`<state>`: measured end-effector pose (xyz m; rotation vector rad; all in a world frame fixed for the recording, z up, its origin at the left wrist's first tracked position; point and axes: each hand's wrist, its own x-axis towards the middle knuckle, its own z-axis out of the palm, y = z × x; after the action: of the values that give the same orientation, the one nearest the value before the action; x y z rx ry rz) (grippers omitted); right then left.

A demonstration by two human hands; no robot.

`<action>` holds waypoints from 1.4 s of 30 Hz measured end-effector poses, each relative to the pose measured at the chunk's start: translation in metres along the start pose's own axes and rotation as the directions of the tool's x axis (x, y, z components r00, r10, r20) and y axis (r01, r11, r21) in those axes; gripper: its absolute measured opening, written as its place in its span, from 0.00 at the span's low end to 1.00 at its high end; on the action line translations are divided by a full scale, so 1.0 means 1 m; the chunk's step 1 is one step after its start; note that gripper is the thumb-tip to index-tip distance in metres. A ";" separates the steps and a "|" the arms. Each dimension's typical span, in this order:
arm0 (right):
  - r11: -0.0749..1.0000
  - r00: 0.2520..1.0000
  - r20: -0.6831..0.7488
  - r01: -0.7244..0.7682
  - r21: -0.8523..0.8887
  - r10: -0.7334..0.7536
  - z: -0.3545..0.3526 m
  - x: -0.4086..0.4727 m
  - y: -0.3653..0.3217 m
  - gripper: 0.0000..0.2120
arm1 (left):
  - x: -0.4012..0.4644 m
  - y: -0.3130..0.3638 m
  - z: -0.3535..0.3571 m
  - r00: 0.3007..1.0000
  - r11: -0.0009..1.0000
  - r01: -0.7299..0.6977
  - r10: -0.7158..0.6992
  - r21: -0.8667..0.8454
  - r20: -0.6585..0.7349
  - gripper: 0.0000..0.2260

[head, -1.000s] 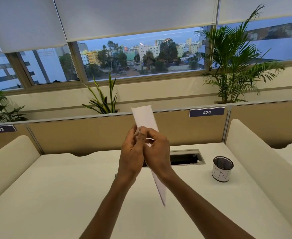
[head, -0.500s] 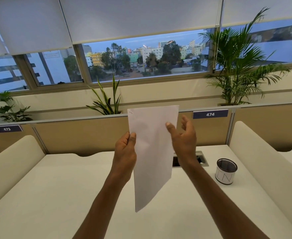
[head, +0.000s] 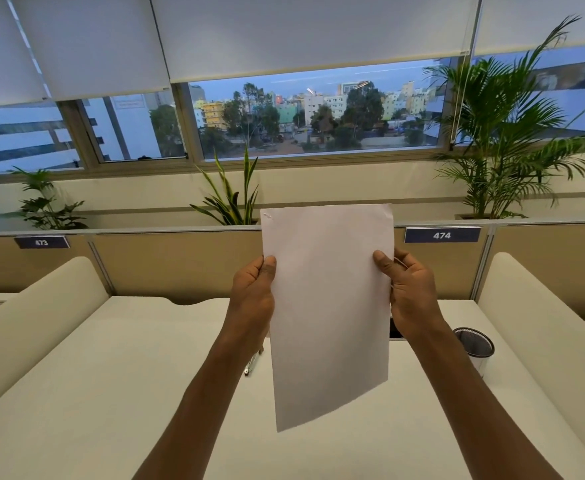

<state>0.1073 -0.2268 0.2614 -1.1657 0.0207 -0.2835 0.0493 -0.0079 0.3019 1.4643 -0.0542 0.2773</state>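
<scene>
Over the bench (head: 111, 375), left hand (head: 253, 296) and right hand (head: 412, 296) fingers (head: 269, 268) are pinching opposite edges of the sheet (head: 329, 306). Pulling evenly outward is likely flattening the span between them.

Sheet (head: 329, 306) between left hand (head: 253, 292) and right hand (head: 410, 292), above desk (head: 111, 393); cup (head: 474, 344) to its right, partition (head: 180, 261) behind.
</scene>
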 end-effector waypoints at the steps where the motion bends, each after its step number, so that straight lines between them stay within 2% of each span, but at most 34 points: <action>1: 1.000 1.000 -0.006 0.016 -0.006 -0.016 0.000 0.000 -0.001 0.28 | 0.000 -0.001 0.000 1.000 1.000 0.001 -0.001 0.000 -0.002 0.12; 20: 0.996 0.997 -0.045 0.053 -0.070 -0.057 -0.002 -0.006 -0.009 0.14 | 0.001 -0.010 0.002 1.000 0.999 0.029 -0.028 -0.030 0.005 0.12; 25: 0.996 0.999 -0.045 0.026 -0.082 -0.030 -0.005 -0.001 -0.006 0.18 | 0.002 -0.009 0.005 1.000 0.999 -0.003 0.004 -0.040 0.018 0.11; 30: 0.983 0.997 0.062 0.062 -0.172 -0.052 -0.005 -0.002 -0.002 0.27 | 0.005 -0.012 0.010 0.999 0.999 -0.009 0.006 -0.045 -0.047 0.11; 33: 0.870 0.994 0.022 0.101 -0.482 -0.103 -0.002 -0.004 0.004 0.42 | 0.007 -0.015 0.017 0.996 0.999 -0.035 0.033 -0.019 -0.088 0.11; 36: 0.674 0.974 0.141 0.225 -0.704 -0.179 0.011 -0.022 0.010 0.48 | 0.010 -0.017 0.024 0.989 0.998 -0.067 0.067 0.003 -0.132 0.11; 40: 0.513 0.879 0.448 0.464 -0.722 -0.164 0.033 -0.048 0.023 0.50 | 0.011 -0.018 0.039 0.978 0.994 -0.098 0.106 0.054 -0.180 0.11; 42: 0.424 0.828 0.544 0.544 -0.724 -0.133 0.041 -0.056 0.027 0.49 | 0.008 -0.016 0.047 0.968 0.990 -0.103 0.122 0.095 -0.220 0.12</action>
<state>0.0654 -0.1668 0.2462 -2.2669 -0.5387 -0.4123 0.0665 -0.0545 0.2931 1.5053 0.0591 0.5427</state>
